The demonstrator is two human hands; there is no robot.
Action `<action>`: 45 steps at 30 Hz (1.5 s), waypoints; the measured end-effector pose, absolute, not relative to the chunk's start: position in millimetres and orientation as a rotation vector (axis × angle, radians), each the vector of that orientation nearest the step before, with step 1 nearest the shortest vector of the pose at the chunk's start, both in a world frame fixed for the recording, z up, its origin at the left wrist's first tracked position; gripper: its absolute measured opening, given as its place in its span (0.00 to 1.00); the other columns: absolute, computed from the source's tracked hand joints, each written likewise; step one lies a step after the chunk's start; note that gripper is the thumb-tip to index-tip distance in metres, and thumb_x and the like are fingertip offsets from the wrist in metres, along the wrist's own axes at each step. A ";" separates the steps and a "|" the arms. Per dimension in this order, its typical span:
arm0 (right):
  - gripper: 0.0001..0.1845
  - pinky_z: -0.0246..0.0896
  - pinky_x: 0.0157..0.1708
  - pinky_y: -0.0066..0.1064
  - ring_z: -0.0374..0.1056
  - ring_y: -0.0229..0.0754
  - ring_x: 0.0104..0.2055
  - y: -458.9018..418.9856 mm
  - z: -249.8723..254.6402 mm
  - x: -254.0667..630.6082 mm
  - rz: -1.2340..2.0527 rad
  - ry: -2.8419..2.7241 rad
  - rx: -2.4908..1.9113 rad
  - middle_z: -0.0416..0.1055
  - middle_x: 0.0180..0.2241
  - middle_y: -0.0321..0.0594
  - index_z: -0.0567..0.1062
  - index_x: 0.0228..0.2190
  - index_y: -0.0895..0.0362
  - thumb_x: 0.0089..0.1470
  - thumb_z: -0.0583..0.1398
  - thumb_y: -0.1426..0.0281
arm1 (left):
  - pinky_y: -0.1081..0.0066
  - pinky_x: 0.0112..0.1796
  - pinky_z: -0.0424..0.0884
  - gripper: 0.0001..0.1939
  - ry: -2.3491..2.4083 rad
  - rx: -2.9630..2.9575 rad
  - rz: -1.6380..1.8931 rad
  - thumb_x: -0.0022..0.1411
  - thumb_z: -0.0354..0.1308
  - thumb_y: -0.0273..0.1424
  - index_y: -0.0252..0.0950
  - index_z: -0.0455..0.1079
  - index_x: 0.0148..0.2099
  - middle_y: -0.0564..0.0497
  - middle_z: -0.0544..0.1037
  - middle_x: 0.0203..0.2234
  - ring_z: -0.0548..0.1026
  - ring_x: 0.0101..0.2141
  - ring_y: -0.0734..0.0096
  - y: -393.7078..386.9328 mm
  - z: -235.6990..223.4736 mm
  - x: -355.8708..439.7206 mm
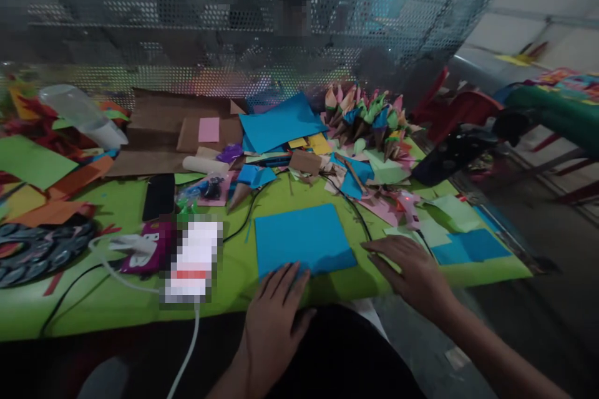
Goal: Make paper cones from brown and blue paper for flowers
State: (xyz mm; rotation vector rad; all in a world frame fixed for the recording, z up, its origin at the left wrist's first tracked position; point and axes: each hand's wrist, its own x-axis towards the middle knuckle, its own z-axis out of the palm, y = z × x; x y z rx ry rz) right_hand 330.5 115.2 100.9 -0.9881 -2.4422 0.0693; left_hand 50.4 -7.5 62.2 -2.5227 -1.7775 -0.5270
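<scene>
A flat sheet of blue paper lies on the green-covered table, close to its front edge. My left hand rests with its fingertips on the near left edge of that sheet, fingers stretched out and the thumb apart. To the right of the sheet, my right hand hovers over or touches the table beside a black cable; contact is hard to make out. Its fingers are extended and hold nothing. Beyond it a pink glue gun with a small red light stands among paper scraps.
A lit phone on a white cable lies left, beside a purple power strip and a dark phone. Behind are brown cardboard, a larger blue sheet and several paper cones. A perforated metal panel stands at the back.
</scene>
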 end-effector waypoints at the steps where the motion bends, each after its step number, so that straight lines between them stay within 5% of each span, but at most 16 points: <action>1: 0.14 0.74 0.41 0.41 0.79 0.47 0.39 122.1 107.3 330.3 0.061 -2.422 -0.998 0.83 0.37 0.42 0.81 0.45 0.51 0.67 0.55 0.69 | 0.55 0.60 0.67 0.29 -1.767 -2.526 -0.532 0.72 0.51 0.43 0.40 0.58 0.71 0.46 0.71 0.64 0.71 0.61 0.57 -3.8 66.4 51.8; 6: 0.14 0.74 0.44 0.42 0.79 0.49 0.43 149.8 125.9 316.9 0.083 -2.395 -0.984 0.83 0.40 0.42 0.80 0.45 0.51 0.67 0.55 0.66 | 0.47 0.63 0.61 0.33 -1.686 -2.664 -0.452 0.69 0.55 0.48 0.48 0.56 0.72 0.45 0.59 0.71 0.60 0.68 0.50 13.7 81.0 59.6; 9: 0.13 0.73 0.43 0.42 0.79 0.49 0.43 158.5 123.5 303.6 0.112 -2.405 -0.911 0.83 0.39 0.43 0.81 0.43 0.52 0.67 0.56 0.66 | 0.43 0.63 0.59 0.30 -1.727 -2.709 -0.421 0.68 0.54 0.51 0.56 0.60 0.70 0.47 0.60 0.70 0.59 0.68 0.49 17.9 77.3 59.0; 18: 0.15 0.72 0.41 0.41 0.79 0.48 0.40 188.4 103.9 273.9 0.202 -2.532 -0.792 0.83 0.37 0.44 0.82 0.37 0.52 0.67 0.55 0.66 | 0.48 0.64 0.56 0.33 -1.755 -2.677 -0.453 0.68 0.54 0.51 0.59 0.53 0.72 0.50 0.60 0.71 0.60 0.67 0.54 15.7 57.3 55.6; 27: 0.18 0.66 0.52 0.44 0.70 0.55 0.57 285.3 114.2 165.4 0.073 -2.723 -0.784 0.77 0.54 0.49 0.77 0.53 0.56 0.64 0.55 0.69 | 0.47 0.64 0.55 0.35 -1.752 -2.655 -0.471 0.66 0.53 0.55 0.58 0.53 0.72 0.49 0.59 0.71 0.61 0.66 0.51 12.9 51.9 58.2; 31: 0.21 0.62 0.52 0.46 0.70 0.58 0.54 317.0 109.2 118.4 -0.075 -2.855 -1.027 0.76 0.53 0.53 0.73 0.56 0.59 0.63 0.56 0.68 | 0.47 0.64 0.56 0.37 -1.722 -2.656 -0.465 0.66 0.53 0.55 0.55 0.52 0.73 0.47 0.59 0.71 0.61 0.66 0.51 12.4 48.0 57.2; 36: 0.17 0.61 0.47 0.45 0.70 0.60 0.50 333.3 101.7 96.5 -0.120 -2.886 -1.140 0.75 0.49 0.59 0.77 0.47 0.63 0.56 0.61 0.72 | 0.48 0.64 0.57 0.35 -1.725 -2.633 -0.488 0.68 0.51 0.54 0.55 0.53 0.73 0.48 0.60 0.71 0.61 0.67 0.53 12.3 43.6 58.8; 45: 0.16 0.64 0.41 0.41 0.73 0.56 0.44 344.4 113.3 103.4 0.146 -2.545 -1.288 0.78 0.43 0.53 0.75 0.42 0.59 0.50 0.63 0.67 | 0.47 0.65 0.57 0.31 -1.791 -2.647 -0.563 0.69 0.52 0.53 0.56 0.59 0.70 0.50 0.61 0.70 0.61 0.67 0.54 12.1 46.7 61.6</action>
